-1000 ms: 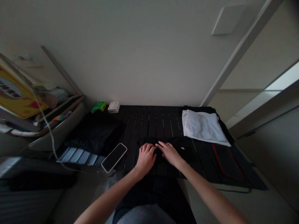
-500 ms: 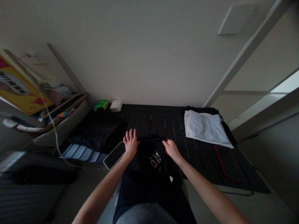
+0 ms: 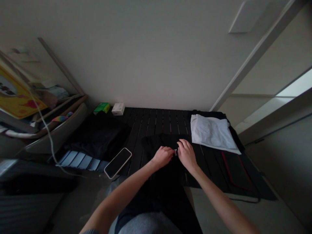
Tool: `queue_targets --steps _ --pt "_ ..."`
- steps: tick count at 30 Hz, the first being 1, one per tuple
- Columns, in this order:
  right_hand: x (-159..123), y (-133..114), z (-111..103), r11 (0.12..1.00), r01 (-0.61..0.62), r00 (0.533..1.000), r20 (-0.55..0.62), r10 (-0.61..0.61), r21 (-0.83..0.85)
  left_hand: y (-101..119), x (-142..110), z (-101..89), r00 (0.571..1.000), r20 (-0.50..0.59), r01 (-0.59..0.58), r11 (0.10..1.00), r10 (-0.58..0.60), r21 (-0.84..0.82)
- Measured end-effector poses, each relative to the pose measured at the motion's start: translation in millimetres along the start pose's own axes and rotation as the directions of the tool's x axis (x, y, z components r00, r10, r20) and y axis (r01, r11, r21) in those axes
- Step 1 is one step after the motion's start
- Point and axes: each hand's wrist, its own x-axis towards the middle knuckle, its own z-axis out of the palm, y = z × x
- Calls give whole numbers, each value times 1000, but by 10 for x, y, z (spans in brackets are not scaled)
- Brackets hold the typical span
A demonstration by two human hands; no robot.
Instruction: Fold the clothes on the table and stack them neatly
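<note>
A black garment (image 3: 156, 141) lies on the dark slatted table in front of me, its lower part running down toward my lap. My left hand (image 3: 163, 156) is closed on the cloth near its middle. Close beside it on the right, my right hand (image 3: 187, 155) has its fingers bent round the same cloth. Between the two hands shows a small whitish patch, perhaps part of the print on the garment. The cloth under my palms is hidden. A phone with a pale rim (image 3: 118, 163) rests to the left of my left forearm.
A folded white cloth (image 3: 211, 131) lies on dark fabric at the right, with a red-edged flat item (image 3: 236, 170) nearer me. At left are a black fabric pile (image 3: 99, 136), a green box (image 3: 102, 107), a white box (image 3: 118, 109) and a hanging cable (image 3: 50, 136).
My left hand has moved right, from lying spread at the garment's left edge to gripping its middle. My right hand has shifted slightly right. The garment's white lettering is now mostly covered.
</note>
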Motion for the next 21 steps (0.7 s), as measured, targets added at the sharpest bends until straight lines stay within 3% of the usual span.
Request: queue_targets --steps 1,3,7,10,13,17,21 --pt "47 5 63 996 66 996 60 -70 63 87 -20 101 999 41 1 1000 -3 31" --pt "131 37 189 988 102 975 187 -122 112 190 -89 260 995 16 100 989 -103 107" --pt "251 129 353 998 32 932 362 -10 -53 95 -250 303 921 -140 386 897 -362 218" --pt "359 169 380 992 -14 890 451 70 -126 -215 -338 131 843 -203 537 801 -498 265" --pt "494 169 383 985 -57 867 481 128 -160 -638 -397 -96 796 -219 606 745 -565 281" --pt "648 155 410 979 -92 861 480 169 -181 -1113 -409 -336 750 -122 659 722 -650 209" --pt "780 197 436 972 -123 850 484 208 -201 -1318 -410 -421 737 -50 671 719 -675 182"
